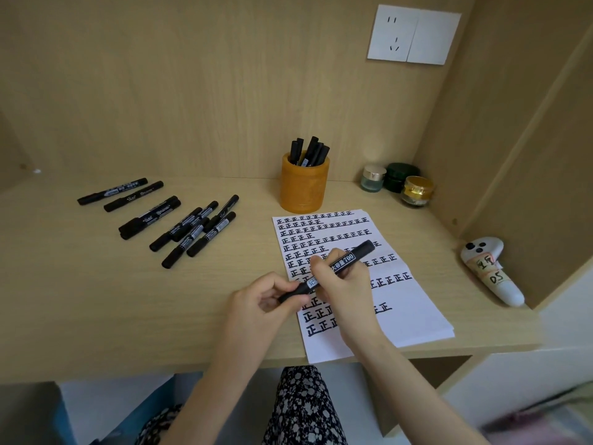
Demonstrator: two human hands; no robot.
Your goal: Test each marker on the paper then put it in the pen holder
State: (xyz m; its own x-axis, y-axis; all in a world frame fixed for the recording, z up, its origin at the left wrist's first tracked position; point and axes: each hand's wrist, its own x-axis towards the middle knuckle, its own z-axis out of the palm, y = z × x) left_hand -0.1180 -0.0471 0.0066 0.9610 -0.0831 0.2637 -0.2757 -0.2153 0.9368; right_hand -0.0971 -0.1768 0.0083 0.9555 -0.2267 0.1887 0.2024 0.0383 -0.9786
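Note:
A black marker with a white label lies slanted across both my hands, above the white paper. My right hand grips its middle, and my left hand pinches its lower left end. Rows of black handwritten characters cover the paper. The orange pen holder stands just behind the paper with several black markers upright in it. Several more black markers lie loose on the desk to the left.
Three small jars stand at the back right of the wooden desk. A white controller with a handwritten label lies at the right, against the side panel. A wall socket is on the back panel.

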